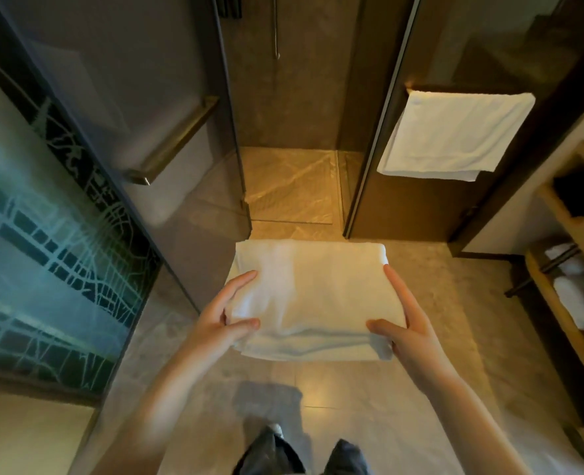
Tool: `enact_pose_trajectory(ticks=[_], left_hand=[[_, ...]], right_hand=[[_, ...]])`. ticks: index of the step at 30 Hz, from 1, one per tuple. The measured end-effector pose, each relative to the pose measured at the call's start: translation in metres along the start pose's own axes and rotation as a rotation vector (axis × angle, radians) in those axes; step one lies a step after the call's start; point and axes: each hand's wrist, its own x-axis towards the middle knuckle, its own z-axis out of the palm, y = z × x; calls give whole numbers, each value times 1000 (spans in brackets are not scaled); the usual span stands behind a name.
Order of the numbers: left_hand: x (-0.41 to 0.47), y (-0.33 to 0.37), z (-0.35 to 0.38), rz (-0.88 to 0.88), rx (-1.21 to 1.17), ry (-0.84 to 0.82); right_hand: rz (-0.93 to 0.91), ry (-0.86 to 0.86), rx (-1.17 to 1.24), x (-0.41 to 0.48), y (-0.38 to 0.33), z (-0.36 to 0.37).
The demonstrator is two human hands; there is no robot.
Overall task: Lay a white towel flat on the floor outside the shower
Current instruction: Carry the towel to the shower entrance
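Outside the shower doorway, seen from a head cam looking down: a person holds a folded white towel [313, 299] w/ both bare hands, above the floor [455, 303], not yet laid down. Towel is still folded into a thick rectangle, several layers showing along its near edge; its far edge sits just before the shower threshold. Left hand [223, 317] has its grip clamped on the towel's left side, thumb on top near the front corner, fingers spread along the edge. Right hand [405, 323] has its grip clamped on the right side the same way, thumb on top, fingers running up the side. Person's dark trouser legs [301, 454] show at bottom centre.

Ahead, shower floor [290, 186] is glossy tan stone under warm light. At left, a glass door [119, 97] w/ a brass bar handle [177, 138]; further left a frosted panel [43, 252] w/ a map-like line pattern. At right, a second white towel [451, 132] hangs over a rail on a dark glass panel. Far right, a wooden shelf unit [558, 269] holds rolled white towels [582, 289].

No readable writing, labels or brands anywhere; picture is soft & a bit blurred
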Motion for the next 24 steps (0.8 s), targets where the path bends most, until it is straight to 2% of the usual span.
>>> enact_pose_trajectory(ticks=[9, 24], left_hand=[[106, 19, -45, -7, -13, -83], [292, 37, -4, -47, -74, -36]], right_hand=[[-28, 85, -72, 85, -24, 33], [30, 0, -173, 294, -41, -25]])
